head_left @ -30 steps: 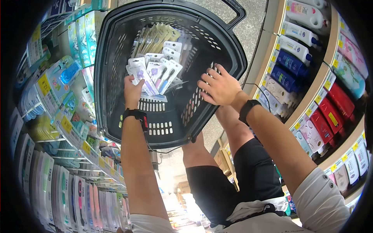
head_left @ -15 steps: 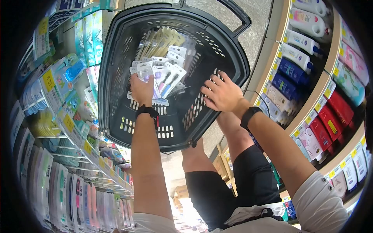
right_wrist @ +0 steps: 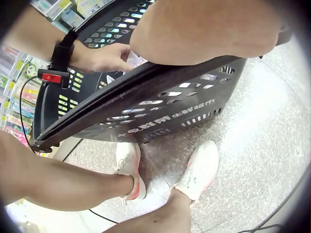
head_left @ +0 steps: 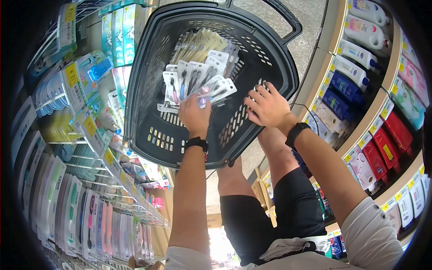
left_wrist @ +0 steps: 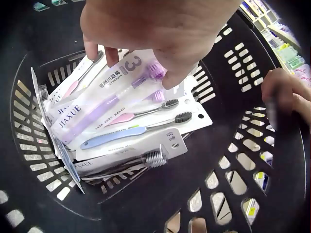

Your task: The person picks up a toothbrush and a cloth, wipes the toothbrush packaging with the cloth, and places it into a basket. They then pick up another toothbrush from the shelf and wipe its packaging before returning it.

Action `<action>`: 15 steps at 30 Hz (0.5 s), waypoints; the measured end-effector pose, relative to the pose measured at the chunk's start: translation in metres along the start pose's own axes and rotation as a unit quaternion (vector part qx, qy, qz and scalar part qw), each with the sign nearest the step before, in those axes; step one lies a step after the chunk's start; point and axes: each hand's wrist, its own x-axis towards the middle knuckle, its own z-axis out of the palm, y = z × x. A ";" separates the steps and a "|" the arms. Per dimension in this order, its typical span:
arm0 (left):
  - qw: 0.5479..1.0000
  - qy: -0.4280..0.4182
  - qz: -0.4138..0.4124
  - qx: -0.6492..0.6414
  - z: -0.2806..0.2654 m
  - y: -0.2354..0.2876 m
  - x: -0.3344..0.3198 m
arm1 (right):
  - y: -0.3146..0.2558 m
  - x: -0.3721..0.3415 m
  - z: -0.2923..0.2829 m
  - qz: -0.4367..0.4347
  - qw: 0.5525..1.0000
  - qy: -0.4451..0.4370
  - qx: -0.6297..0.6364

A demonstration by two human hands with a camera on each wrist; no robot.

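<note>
A black shopping basket (head_left: pixel 143 81) is in front of the person, with several carded toothbrush packs inside. My left hand (head_left: pixel 195 114) is down in the basket and pinches a clear toothbrush pack with a purple brush (left_wrist: pixel 104 104), thumb on one side and fingers on the other. Under it, in the left wrist view, lie white cards with a pink brush and a blue brush (left_wrist: pixel 114 137). Cream-coloured packs (head_left: pixel 204 45) stand in a row at the basket's far end. My right hand (head_left: pixel 267 107) grips the basket's right rim, its fingers curled over the inside.
On the left, a rack holds hanging toothbrushes (head_left: pixel 92 220) with yellow price tags. Shelves of bottles (head_left: pixel 346 85) line the right side. The basket's handle (head_left: pixel 290 27) sticks out at the far end. White shoes (right_wrist: pixel 199 167) are on the speckled floor below the basket.
My left hand has moved right across the packs, and the packs lie more spread out. The right hand stays at the rim; the basket sits further right in the head view.
</note>
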 end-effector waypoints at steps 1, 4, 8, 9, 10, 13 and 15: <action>1.000 0.009 0.015 -0.001 0.003 0.000 -0.004 | 0.001 0.000 0.000 0.001 1.000 0.002 -0.003; 1.000 0.000 0.022 0.003 0.004 0.008 -0.015 | 0.002 0.000 0.002 0.001 1.000 0.002 -0.004; 0.999 -0.004 0.031 -0.013 0.003 0.006 -0.019 | 0.002 -0.004 0.005 0.004 1.000 0.009 -0.007; 0.999 -0.003 0.030 -0.011 0.002 0.004 -0.018 | 0.002 -0.005 0.006 0.002 1.000 0.010 -0.007; 0.999 -0.012 0.033 -0.007 0.002 0.003 -0.016 | 0.002 -0.006 0.007 0.004 1.000 0.006 -0.008; 0.999 -0.031 0.042 -0.014 0.004 -0.001 -0.013 | 0.004 -0.005 0.006 0.010 1.000 -0.005 -0.012; 0.998 -0.044 0.044 -0.021 0.004 -0.001 -0.016 | 0.001 -0.008 0.006 0.012 1.000 -0.013 -0.010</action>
